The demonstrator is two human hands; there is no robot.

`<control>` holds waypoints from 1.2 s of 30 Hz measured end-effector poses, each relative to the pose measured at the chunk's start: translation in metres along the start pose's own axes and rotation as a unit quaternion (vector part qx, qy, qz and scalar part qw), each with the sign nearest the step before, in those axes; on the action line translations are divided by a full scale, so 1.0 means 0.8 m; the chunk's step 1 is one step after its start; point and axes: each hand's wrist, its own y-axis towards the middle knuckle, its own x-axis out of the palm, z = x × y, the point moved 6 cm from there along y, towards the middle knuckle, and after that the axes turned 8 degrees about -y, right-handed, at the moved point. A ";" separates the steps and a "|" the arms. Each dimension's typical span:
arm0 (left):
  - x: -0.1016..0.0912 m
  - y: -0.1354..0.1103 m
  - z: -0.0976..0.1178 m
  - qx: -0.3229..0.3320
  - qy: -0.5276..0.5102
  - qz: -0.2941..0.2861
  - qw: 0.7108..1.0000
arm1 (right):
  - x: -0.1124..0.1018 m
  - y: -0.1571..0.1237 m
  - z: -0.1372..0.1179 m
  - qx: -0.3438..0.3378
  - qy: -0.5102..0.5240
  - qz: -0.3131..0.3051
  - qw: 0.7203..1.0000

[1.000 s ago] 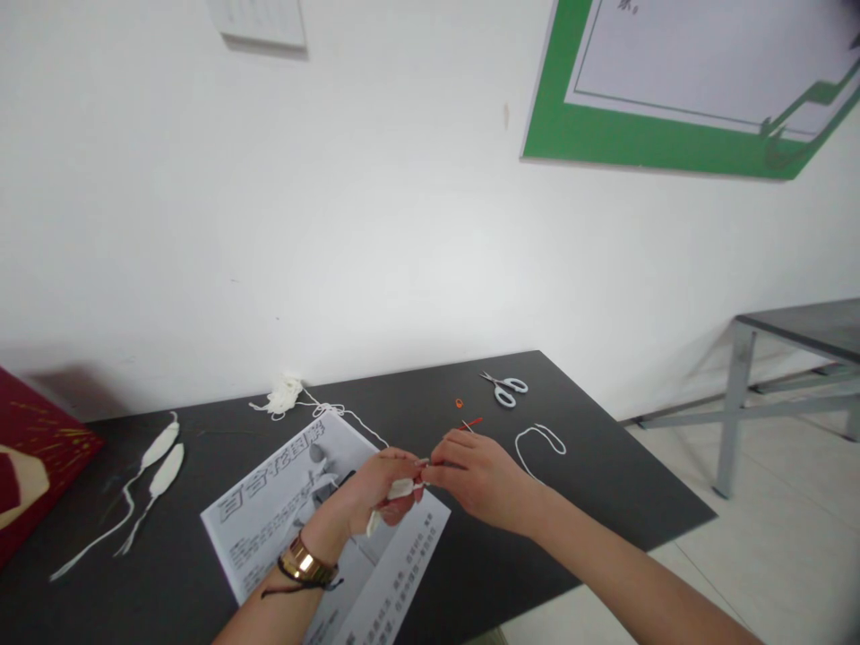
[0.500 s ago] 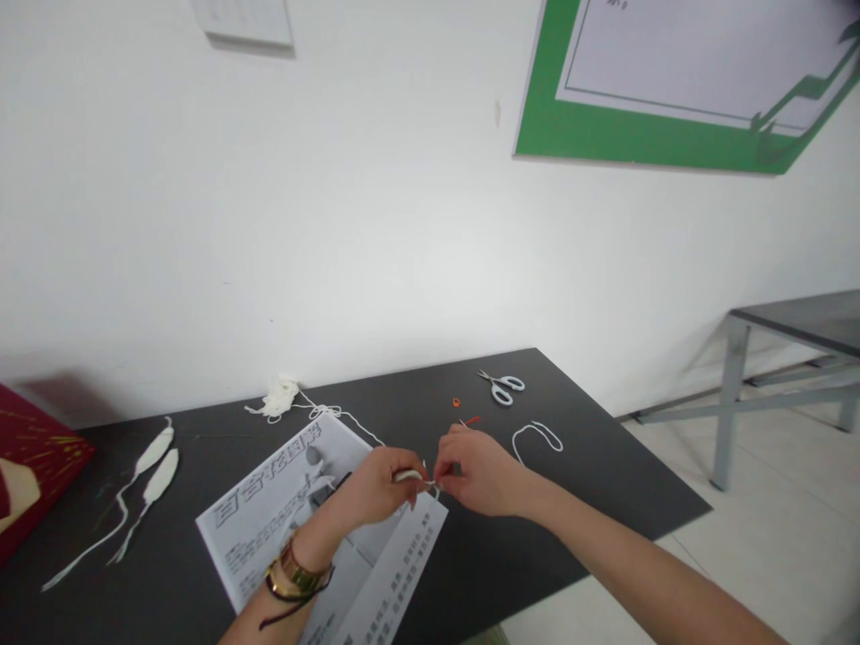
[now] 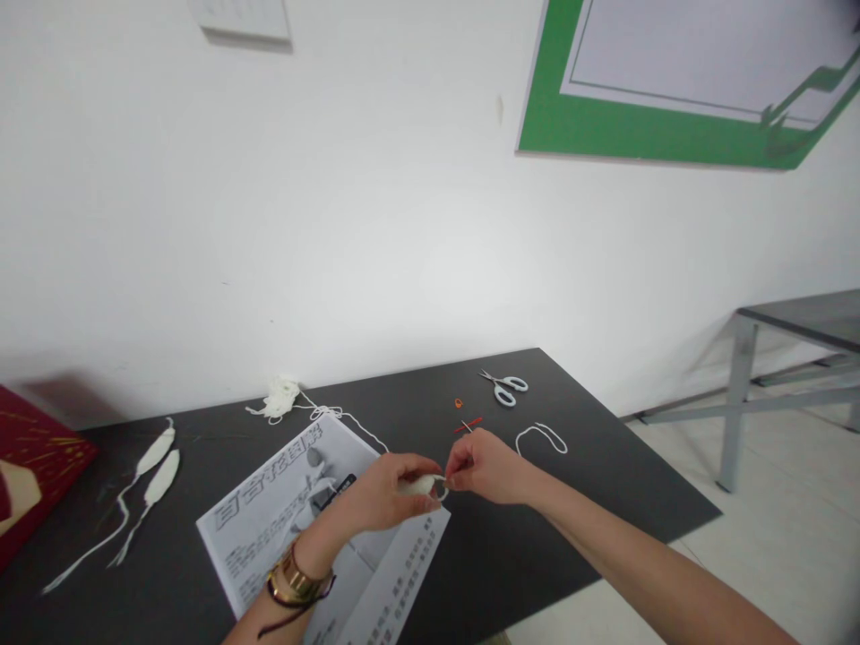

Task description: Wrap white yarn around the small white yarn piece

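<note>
My left hand [image 3: 390, 491] is curled around a small white crocheted petal [image 3: 420, 485], partly hidden by the fingers. Just to its right, my right hand [image 3: 480, 468] pinches white yarn [image 3: 440, 486] that loops out from the petal's end. Beyond the right hand lies a red-handled crochet hook [image 3: 468, 425], touched by neither hand. A yarn strand runs from a loose white yarn bundle [image 3: 279, 396] near the wall toward my left hand. Under my left forearm is a printed instruction sheet [image 3: 269, 528].
Scissors [image 3: 505, 391] and an orange stitch marker [image 3: 458, 403] lie at the back right, near a cut piece of yarn [image 3: 552, 435]. Two leaf-shaped crocheted pieces [image 3: 159, 479] with yarn tails rest at left beside a red box [image 3: 33, 475]. The dark table [image 3: 645, 502] ends at right.
My left hand has turned and loosened, so more of the petal shows. My right hand has shifted slightly right, still pinching the yarn, and the hook is more visible.
</note>
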 end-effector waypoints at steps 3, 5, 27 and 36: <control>0.007 -0.003 -0.009 -0.072 -0.154 -0.074 0.983 | -0.010 -0.020 -0.043 -0.145 -0.254 0.105 0.951; 0.011 -0.004 -0.013 -0.098 -0.185 -0.083 0.974 | -0.003 -0.035 -0.065 -0.221 -0.356 0.119 0.900; -0.042 -0.002 -0.006 0.058 0.045 0.306 0.949 | -0.011 -0.030 -0.005 -0.047 -0.064 0.215 0.973; 0.009 0.009 -0.028 -0.048 -0.417 0.247 0.873 | 0.008 -0.053 -0.042 -0.136 -0.177 0.356 0.907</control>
